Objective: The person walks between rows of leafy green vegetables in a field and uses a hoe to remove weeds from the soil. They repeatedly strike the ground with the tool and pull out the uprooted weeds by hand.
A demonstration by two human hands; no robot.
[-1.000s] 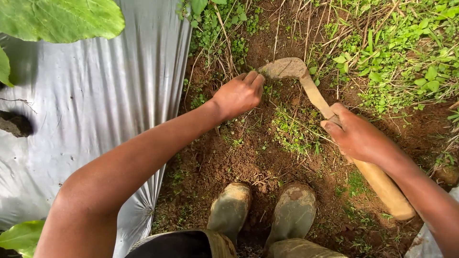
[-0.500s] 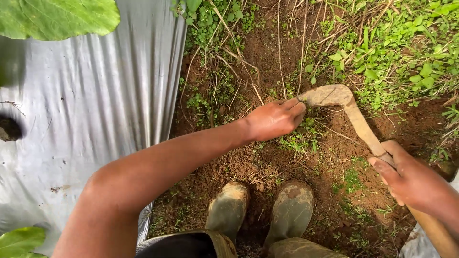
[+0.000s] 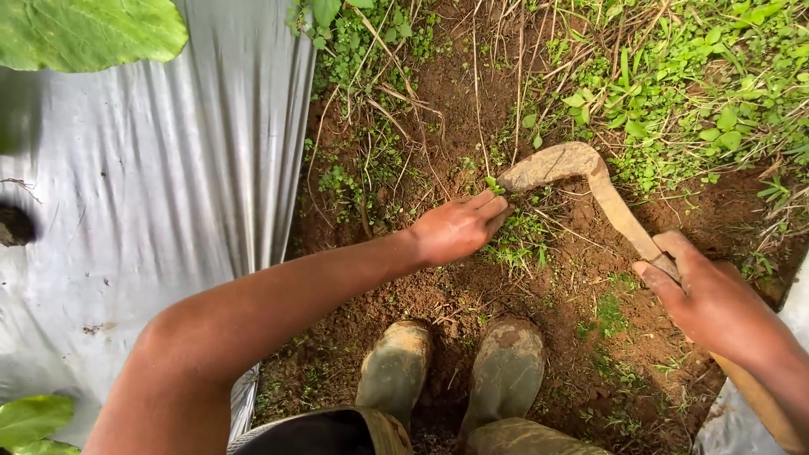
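Note:
My left hand (image 3: 458, 227) reaches forward over the bare soil, fingers closed around a small clump of green weeds (image 3: 516, 238) just below the tool's blade. My right hand (image 3: 706, 299) grips the wooden handle of a curved, mud-caked hoe (image 3: 581, 177). Its hooked blade rests on the earth just beyond my left fingertips. Both of my muddy rubber boots (image 3: 506, 375) stand on the soil at the bottom of the view.
A grey plastic mulch sheet (image 3: 168, 194) covers the ground on the left, with a planting hole (image 3: 13, 226) and large green leaves (image 3: 84, 29) at its edges. Low weeds and dry stems (image 3: 683, 93) spread across the upper right.
The view has shifted so both hands and the hoe sit lower and further right. My left hand has come down from beside the blade onto the weed clump.

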